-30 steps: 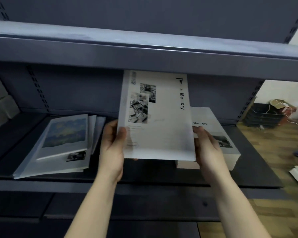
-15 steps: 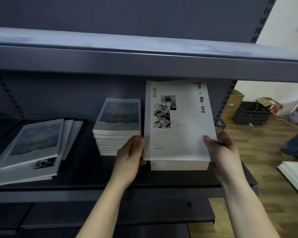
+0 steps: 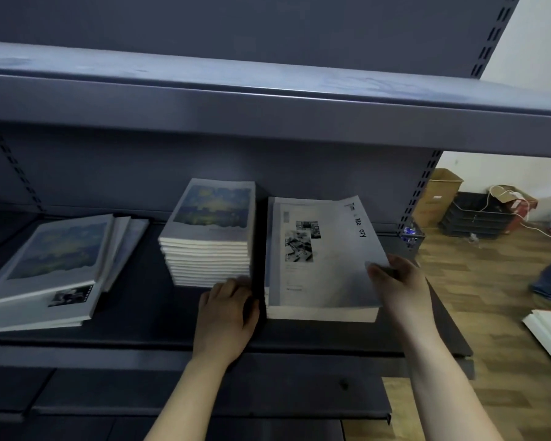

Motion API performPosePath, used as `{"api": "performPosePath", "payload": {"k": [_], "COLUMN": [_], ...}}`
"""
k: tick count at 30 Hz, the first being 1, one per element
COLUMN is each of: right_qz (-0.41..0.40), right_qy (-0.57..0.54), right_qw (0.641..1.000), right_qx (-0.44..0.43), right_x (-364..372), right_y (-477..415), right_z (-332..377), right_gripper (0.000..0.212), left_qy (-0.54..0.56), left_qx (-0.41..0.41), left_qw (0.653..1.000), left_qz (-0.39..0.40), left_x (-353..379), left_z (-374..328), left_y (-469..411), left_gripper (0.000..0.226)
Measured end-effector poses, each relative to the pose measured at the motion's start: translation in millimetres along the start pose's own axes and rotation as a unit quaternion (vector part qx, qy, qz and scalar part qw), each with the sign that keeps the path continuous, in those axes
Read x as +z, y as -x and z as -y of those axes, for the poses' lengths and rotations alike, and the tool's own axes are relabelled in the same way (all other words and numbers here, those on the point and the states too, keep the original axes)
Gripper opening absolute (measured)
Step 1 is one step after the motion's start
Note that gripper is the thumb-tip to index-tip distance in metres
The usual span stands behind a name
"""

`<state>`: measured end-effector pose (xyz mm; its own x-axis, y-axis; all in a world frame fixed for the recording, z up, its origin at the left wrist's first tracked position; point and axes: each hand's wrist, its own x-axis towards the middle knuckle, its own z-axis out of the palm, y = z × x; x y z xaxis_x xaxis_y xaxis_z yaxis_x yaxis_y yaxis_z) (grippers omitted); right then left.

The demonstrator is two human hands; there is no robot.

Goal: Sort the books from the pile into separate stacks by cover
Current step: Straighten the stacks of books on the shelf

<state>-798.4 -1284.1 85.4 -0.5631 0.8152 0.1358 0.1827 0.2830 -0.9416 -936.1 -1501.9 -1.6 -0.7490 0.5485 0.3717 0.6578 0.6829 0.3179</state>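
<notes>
- Left hand [image 3: 226, 310] sits low over the shelf [image 3: 140, 332], between the two stacks. Its fingertips are blurred in the gap, so I cannot tell whether it holds anything.
- Right hand [image 3: 398, 281] pinches the right edge of the white book [image 3: 325, 253], thumb on top, fingers hidden beneath.
- That book lies atop the white-cover stack [image 3: 322, 313].
- Just left stands the painted-cover stack [image 3: 210, 237].
- Far left, the loose pile [image 3: 45, 272] is cut off by the frame.
</notes>
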Motion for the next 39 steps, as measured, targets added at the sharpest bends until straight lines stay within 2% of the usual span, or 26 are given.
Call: {"api": "performPosePath", "payload": {"k": [4, 7, 9, 15, 17, 22, 28, 39], "right_qz": [-0.047, -0.025, 0.004, 0.151, 0.164, 0.122, 0.116, 0.116], "right_qy": [0.078, 0.207, 0.248, 0.217, 0.226, 0.215, 0.236, 0.243], "right_qw": [0.995, 0.973, 0.965, 0.964, 0.959, 0.964, 0.956, 0.954], "right_qx": [-0.046, -0.100, -0.080, -0.042, -0.057, -0.096, -0.131, -0.131], "right_x": [2.9, 2.9, 1.4, -17.1, -20.5, -15.3, -7.5, 1.5], "right_y": [7.2, 13.7, 16.1, 17.5, 14.4, 6.3, -1.3, -5.4], "right_z": [0.1, -1.0, -3.2, -9.5, -11.6, -18.9, -18.6, -10.4], "right_gripper": [0.034, 0.030, 0.038, 0.082, 0.093, 0.088, 0.089, 0.087], "left_qy": [0.001, 0.009, 0.010, 0.023, 0.022, 0.014, 0.024, 0.026], "left_qx": [-0.007, -0.012, -0.014, -0.019, -0.018, -0.020, -0.025, -0.030], "left_qw": [1.000, 1.000, 1.000, 0.999, 0.999, 1.000, 0.999, 0.999], "left_qz": [0.001, -0.003, -0.011, -0.017, -0.016, -0.017, -0.015, -0.008], "left_x": [-0.2, 1.9, 3.6, 4.2, 4.3, 3.2, 1.1, -0.5], "left_z": [0.6, 1.7, 2.4, 2.5, 2.6, 1.5, 0.2, -0.4], "left_y": [0.7, 1.5, 1.9, 2.2, 2.2, 2.9, 2.6, 2.4], "left_gripper": [0.045, 0.043, 0.043, 0.044, 0.044, 0.042, 0.042, 0.044]}}
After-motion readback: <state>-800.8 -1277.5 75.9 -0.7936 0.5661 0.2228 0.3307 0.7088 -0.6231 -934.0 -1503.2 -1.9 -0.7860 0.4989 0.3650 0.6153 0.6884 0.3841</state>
